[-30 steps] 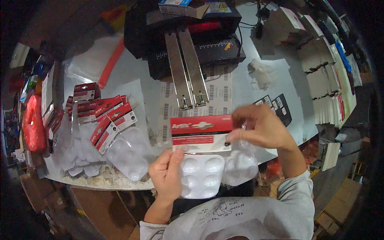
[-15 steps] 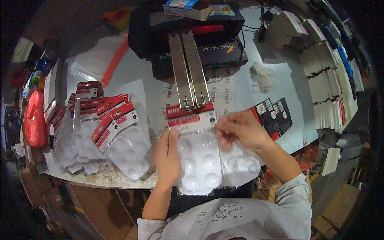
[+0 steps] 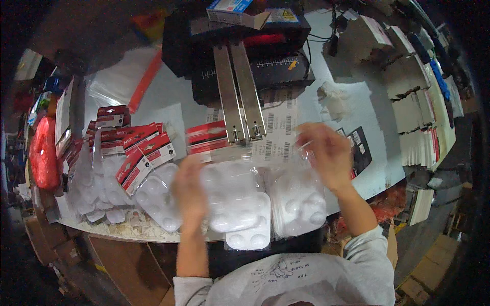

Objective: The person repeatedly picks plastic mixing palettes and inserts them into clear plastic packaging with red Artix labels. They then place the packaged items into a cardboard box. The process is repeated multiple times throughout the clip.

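Note:
A bagged white paint palette (image 3: 229,196) with a blurred red-and-white header card (image 3: 206,138) lies before the black machine's two metal arms (image 3: 239,97). My left hand (image 3: 190,188) is closed at the palette's left edge, smeared by motion. From beneath it sticks out the lower end of another white palette (image 3: 250,237). A stack of bagged palettes (image 3: 298,201) lies to the right. My right hand (image 3: 326,153) is over the top of that stack, fingers close to the clear plastic; blur hides whether they grip it.
Carded, bagged palettes (image 3: 145,158) are heaped at the left. Barcode label sheets (image 3: 275,132) lie under the metal arms. Black cards (image 3: 360,148) are at the right, a crumpled white wad (image 3: 333,99) behind them. Stacked cards (image 3: 413,102) line the right edge. A small box (image 3: 237,13) tops the machine.
The carded palette has slid left from under the metal arms along with my left hand. My right hand has moved right and away from the card, over the stack at the right.

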A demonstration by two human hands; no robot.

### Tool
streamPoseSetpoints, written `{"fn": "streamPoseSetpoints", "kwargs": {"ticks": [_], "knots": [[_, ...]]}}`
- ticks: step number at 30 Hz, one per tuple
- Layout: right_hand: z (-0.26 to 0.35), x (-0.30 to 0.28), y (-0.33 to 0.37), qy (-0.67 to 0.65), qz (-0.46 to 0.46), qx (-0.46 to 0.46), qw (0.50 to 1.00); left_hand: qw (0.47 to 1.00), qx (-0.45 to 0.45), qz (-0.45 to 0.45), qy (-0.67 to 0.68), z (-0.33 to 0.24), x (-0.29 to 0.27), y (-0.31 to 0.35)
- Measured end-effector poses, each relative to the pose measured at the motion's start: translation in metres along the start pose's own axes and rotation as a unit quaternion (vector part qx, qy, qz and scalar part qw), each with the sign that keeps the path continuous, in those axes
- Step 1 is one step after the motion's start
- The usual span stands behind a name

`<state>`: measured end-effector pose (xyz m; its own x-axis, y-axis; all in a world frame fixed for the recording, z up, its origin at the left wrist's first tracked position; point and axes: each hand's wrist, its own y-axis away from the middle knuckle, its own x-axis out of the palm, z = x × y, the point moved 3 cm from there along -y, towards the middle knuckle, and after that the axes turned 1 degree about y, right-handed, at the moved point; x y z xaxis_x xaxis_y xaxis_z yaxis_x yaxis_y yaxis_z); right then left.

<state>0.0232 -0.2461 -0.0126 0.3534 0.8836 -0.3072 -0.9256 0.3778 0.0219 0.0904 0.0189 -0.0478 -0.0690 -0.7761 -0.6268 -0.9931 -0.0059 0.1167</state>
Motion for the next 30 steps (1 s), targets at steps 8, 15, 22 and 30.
{"fn": "streamPoseSetpoints", "kwargs": {"ticks": [8, 15, 22, 30], "knots": [[-0.079, -0.04, 0.055, 0.509, -0.118, 0.045, 0.851, 0.948, 0.222, -0.09, -0.211, -0.043, -0.034, 0.043], [-0.087, -0.029, 0.06, 0.526, -0.14, 0.018, 0.839, 0.938, 0.287, 0.112, -0.16, -0.085, 0.061, 0.058], [-0.082, -0.023, 0.068, 0.531, -0.127, 0.003, 0.838, 0.954, 0.13, 0.214, 0.165, -0.078, 0.052, 0.061], [-0.059, -0.016, 0.073, 0.437, -0.151, 0.012, 0.886, 0.891, -0.1, 0.179, 0.404, -0.044, 0.004, 0.06]]}}
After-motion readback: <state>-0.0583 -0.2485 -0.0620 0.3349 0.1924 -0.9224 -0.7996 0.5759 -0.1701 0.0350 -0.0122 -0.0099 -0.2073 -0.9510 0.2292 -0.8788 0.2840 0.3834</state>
